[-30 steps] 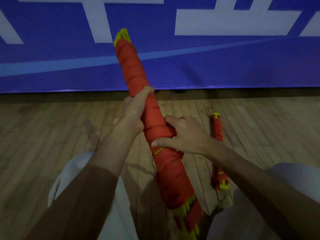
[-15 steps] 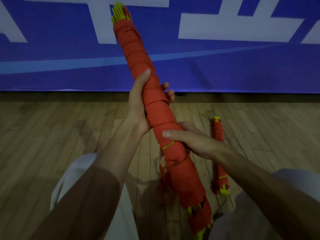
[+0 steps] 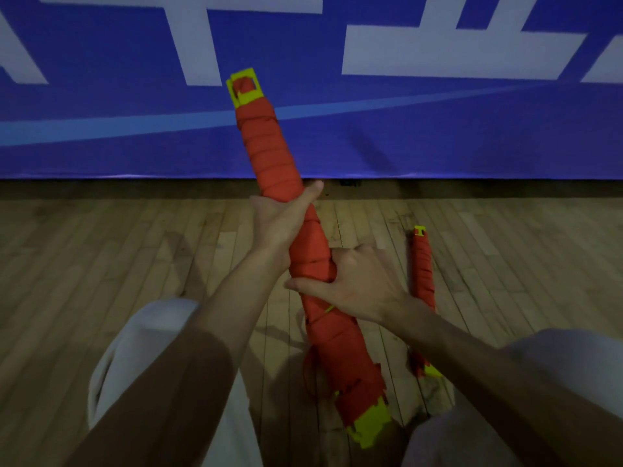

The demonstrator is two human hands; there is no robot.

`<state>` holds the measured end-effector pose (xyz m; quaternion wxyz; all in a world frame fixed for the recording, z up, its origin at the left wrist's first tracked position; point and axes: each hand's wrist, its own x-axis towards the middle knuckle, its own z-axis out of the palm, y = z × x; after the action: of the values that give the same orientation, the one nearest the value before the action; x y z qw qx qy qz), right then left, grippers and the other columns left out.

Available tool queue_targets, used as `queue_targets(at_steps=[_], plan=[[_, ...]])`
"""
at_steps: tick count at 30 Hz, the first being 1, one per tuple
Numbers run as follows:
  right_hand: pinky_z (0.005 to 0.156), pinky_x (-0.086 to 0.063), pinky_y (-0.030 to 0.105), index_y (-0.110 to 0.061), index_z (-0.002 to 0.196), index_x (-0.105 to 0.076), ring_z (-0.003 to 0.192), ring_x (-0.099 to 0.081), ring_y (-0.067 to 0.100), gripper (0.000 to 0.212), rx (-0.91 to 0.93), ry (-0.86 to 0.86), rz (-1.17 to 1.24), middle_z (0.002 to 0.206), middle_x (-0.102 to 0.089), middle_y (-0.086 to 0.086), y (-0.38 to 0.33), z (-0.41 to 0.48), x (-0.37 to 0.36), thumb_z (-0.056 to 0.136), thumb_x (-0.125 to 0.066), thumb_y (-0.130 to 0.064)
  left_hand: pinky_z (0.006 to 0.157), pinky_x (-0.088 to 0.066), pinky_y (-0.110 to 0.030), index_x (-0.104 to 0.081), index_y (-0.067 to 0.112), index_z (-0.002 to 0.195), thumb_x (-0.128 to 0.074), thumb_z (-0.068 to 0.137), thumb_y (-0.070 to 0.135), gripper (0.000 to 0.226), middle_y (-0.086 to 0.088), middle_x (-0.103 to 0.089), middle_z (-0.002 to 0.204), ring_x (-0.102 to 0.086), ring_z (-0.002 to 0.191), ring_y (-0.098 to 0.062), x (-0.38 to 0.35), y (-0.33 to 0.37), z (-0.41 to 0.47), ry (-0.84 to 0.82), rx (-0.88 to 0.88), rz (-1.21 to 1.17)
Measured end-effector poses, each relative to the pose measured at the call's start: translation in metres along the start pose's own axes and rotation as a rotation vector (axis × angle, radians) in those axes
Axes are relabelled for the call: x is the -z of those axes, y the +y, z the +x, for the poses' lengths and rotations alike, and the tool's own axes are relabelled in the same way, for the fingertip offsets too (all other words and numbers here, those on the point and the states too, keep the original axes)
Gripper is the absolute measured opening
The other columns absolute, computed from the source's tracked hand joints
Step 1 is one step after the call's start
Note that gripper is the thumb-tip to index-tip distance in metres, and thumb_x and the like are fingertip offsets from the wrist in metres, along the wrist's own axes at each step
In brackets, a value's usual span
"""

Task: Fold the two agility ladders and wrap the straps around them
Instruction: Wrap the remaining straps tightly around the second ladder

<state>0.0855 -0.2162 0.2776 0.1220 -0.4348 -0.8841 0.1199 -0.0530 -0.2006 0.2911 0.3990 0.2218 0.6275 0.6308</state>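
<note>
Wood-plank floor (image 3: pixel 101 264), blue banner (image 3: pixel 438 136) with white shapes along the far wall, dim light. The ladder bundle (image 3: pixel 274 156) is held up in the middle, tilted: its yellow far end points up at the banner and its near end sits low between the pale-trousered knees (image 3: pixel 141 338). The red strap (image 3: pixel 323 261) is wound around almost its whole length. The left hand (image 3: pixel 279 224) grips the bundle higher up, thumb laid across the front. The right hand (image 3: pixel 357 284) grips it just below, thumb over the front and fingers curled round the back. The second ladder bundle (image 3: pixel 423 267) lies on the floor to the right, already wrapped, apart from both hands. This looks like the last turns or the tuck-in. A little slack seems to loop out at the lower left, hard to tell. To do it well: hold firm with the left, pull each turn snug with the right, overlap the edges, and tuck the tail under a tight turn so the rungs don't fan out.
</note>
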Motion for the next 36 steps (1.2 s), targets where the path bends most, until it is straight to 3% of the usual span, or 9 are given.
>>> queue_targets(at_steps=[3,7,10,13,16,21,24,28,36], plan=[[0.072,-0.05,0.031,-0.024,0.077,-0.057,0.065,-0.064,0.012,0.057,0.16,-0.06,0.041,0.065,-0.063,-0.008,0.005,0.001,0.002,0.075,-0.045,-0.08,0.059,-0.06,-0.044,-0.062,0.005,0.103,-0.089,0.061,0.02,0.052,-0.006,-0.063,0.073,-0.064,0.063,-0.022,0.008,0.008,-0.002,-0.031,0.057,-0.019],[0.074,-0.053,0.023,-0.037,0.09,-0.054,0.075,-0.069,0.003,0.029,0.15,-0.32,0.611,0.077,-0.068,-0.015,0.008,0.004,0.007,0.077,-0.063,-0.061,0.051,-0.054,-0.034,-0.061,0.012,0.108,-0.079,0.068,0.013,0.044,-0.006,-0.064,0.076,-0.062,0.058,-0.017,0.02,0.025,-0.003,-0.125,0.135,-0.08],[0.067,-0.052,0.015,-0.029,0.1,-0.059,0.078,-0.069,-0.002,0.054,0.081,-0.532,0.954,0.081,-0.072,-0.018,0.008,0.006,0.014,0.065,-0.071,-0.067,0.054,-0.055,-0.03,-0.064,0.014,0.093,-0.074,0.073,0.019,0.023,-0.003,-0.064,0.064,-0.061,0.053,-0.014,0.023,0.032,-0.008,-0.272,0.223,-0.232],[0.074,-0.058,0.03,-0.014,0.114,-0.059,0.087,-0.073,0.016,0.079,0.083,-0.735,1.199,0.101,-0.073,0.01,0.009,0.008,0.009,0.061,-0.074,-0.069,0.055,-0.053,-0.026,-0.067,0.016,0.094,-0.073,0.068,0.03,0.031,0.0,-0.065,0.072,-0.061,0.059,-0.012,0.022,0.029,-0.006,-0.402,0.227,-0.439],[0.076,-0.058,0.035,-0.011,0.112,-0.06,0.083,-0.072,0.022,0.062,0.084,-0.746,1.357,0.096,-0.07,0.02,0.007,0.007,0.005,0.068,-0.08,-0.05,0.059,-0.052,-0.025,-0.062,0.015,0.112,-0.069,0.074,0.032,0.041,0.001,-0.068,0.087,-0.059,0.064,-0.011,0.018,0.022,-0.003,-0.491,0.171,-0.597],[0.065,-0.056,0.026,-0.012,0.099,-0.063,0.076,-0.071,0.017,0.025,-0.024,-0.506,1.154,0.081,-0.073,0.005,0.002,0.006,0.02,0.08,-0.071,-0.026,0.066,-0.051,-0.028,-0.065,0.015,0.106,-0.062,0.081,0.034,0.032,-0.004,-0.069,0.099,-0.06,0.067,-0.013,0.016,0.026,0.0,-0.521,0.133,-0.529],[0.061,-0.053,0.018,-0.023,0.088,-0.065,0.071,-0.07,0.004,0.017,-0.103,-0.298,0.926,0.076,-0.072,-0.008,-0.004,0.008,0.015,0.08,-0.079,-0.028,0.068,-0.056,-0.031,-0.068,0.01,0.105,-0.063,0.088,0.037,0.033,-0.009,-0.069,0.098,-0.066,0.077,-0.018,0.012,0.027,0.003,-0.285,0.082,-0.277],[0.056,-0.049,0.012,-0.028,0.075,-0.063,0.061,-0.065,-0.001,0.025,-0.127,-0.084,0.653,0.065,-0.067,-0.01,-0.003,0.009,0.0,0.075,-0.079,-0.048,0.068,-0.055,-0.027,-0.061,0.018,0.116,-0.071,0.083,0.042,0.042,0.002,-0.071,0.099,-0.069,0.084,-0.009,0.003,0.019,0.0,-0.12,-0.108,0.054],[0.077,-0.048,0.029,-0.017,0.072,-0.065,0.061,-0.062,0.008,0.075,0.029,-0.02,0.106,0.061,-0.064,-0.007,0.0,0.005,0.0,0.068,-0.043,-0.089,0.057,-0.056,-0.027,-0.056,0.011,0.118,-0.092,0.059,0.027,0.071,-0.005,-0.069,0.1,-0.069,0.081,-0.016,0.003,0.004,-0.004,0.049,-0.025,0.022]])
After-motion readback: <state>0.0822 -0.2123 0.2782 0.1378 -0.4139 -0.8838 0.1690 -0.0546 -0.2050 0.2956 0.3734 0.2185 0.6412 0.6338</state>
